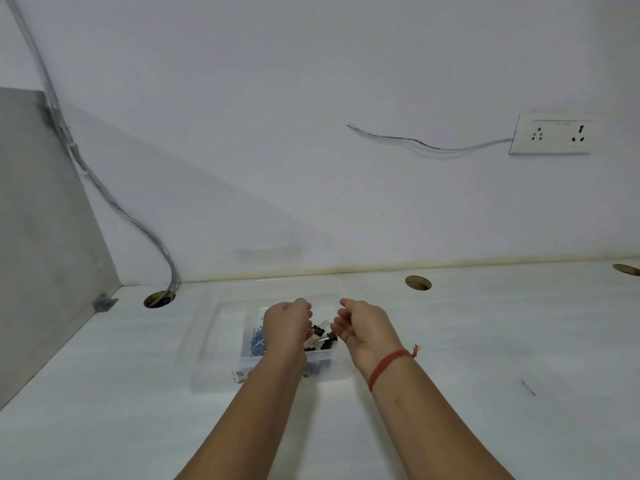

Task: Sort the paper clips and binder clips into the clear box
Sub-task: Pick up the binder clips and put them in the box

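Your left hand hovers over the clear box, fingers curled in toward the palm; whether it pinches a clip, you cannot tell from here. Your right hand hangs just beside it, palm turned inward, fingers loosely bent and half open, nothing visibly held. A red thread bracelet circles your right wrist. The two hands are near but apart.

Below them, inside the clear box: blue paper clips heaped in a compartment on the left, partly behind your left wrist. Black binder clips lie in the gap between your hands, toward the right side of the box. The box's left section looks bare.

The box sits on the white bench, towards its back edge. Cable holes in the bench: one at left with grey cables running down into it from the wall, another at right. A white wall socket is mounted high on the right, a thin wire trailing leftward from it. A grey panel closes the left side.
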Demonstrator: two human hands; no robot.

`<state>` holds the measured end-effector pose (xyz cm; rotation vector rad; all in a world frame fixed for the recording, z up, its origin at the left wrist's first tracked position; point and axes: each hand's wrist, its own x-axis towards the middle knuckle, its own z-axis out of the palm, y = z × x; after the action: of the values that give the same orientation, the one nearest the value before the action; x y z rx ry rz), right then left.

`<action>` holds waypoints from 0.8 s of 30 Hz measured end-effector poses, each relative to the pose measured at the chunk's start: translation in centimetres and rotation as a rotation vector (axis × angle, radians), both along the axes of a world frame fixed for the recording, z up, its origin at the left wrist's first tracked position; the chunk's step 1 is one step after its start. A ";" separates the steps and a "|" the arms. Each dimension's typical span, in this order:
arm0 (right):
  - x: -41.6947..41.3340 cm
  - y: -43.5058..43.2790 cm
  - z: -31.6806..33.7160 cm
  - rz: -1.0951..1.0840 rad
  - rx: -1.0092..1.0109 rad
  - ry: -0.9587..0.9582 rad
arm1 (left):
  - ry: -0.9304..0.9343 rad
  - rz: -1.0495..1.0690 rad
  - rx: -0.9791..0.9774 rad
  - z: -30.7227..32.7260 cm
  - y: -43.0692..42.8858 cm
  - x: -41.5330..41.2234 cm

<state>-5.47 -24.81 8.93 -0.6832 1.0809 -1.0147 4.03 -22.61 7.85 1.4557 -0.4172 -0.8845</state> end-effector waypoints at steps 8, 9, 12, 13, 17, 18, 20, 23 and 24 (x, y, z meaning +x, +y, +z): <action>0.8 10.1 -3.1 0.155 -0.008 -0.076 | -0.060 0.123 -0.097 -1.5 13.8 0.0; 1.3 11.1 -4.0 0.210 -0.026 -0.055 | -0.097 0.137 -0.093 -2.0 15.6 0.3; 3.5 15.1 -6.5 0.473 -0.119 0.138 | -0.262 0.205 -0.019 -3.5 21.3 2.4; 4.5 16.3 -7.2 0.562 -0.175 0.228 | -0.342 0.230 0.030 -3.9 23.1 3.5; 9.0 19.6 -9.0 0.852 -0.519 0.621 | -0.733 0.274 0.314 -4.7 29.1 8.5; 10.2 20.3 -9.1 0.929 -0.613 0.699 | -0.832 0.263 0.419 -4.9 30.2 10.1; 12.6 21.4 -9.3 1.042 -0.784 0.819 | -0.926 0.159 0.659 -5.2 31.2 13.3; 16.0 22.4 -9.3 1.119 -0.980 0.930 | -0.897 0.025 0.865 -6.4 30.6 18.3; 16.9 22.7 -9.3 1.134 -1.028 0.957 | -0.920 -0.004 0.882 -7.0 30.2 19.7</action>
<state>11.46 -2.11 -0.37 -2.4325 0.6107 -0.0837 23.73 7.62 0.84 2.6742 -0.7471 -0.3233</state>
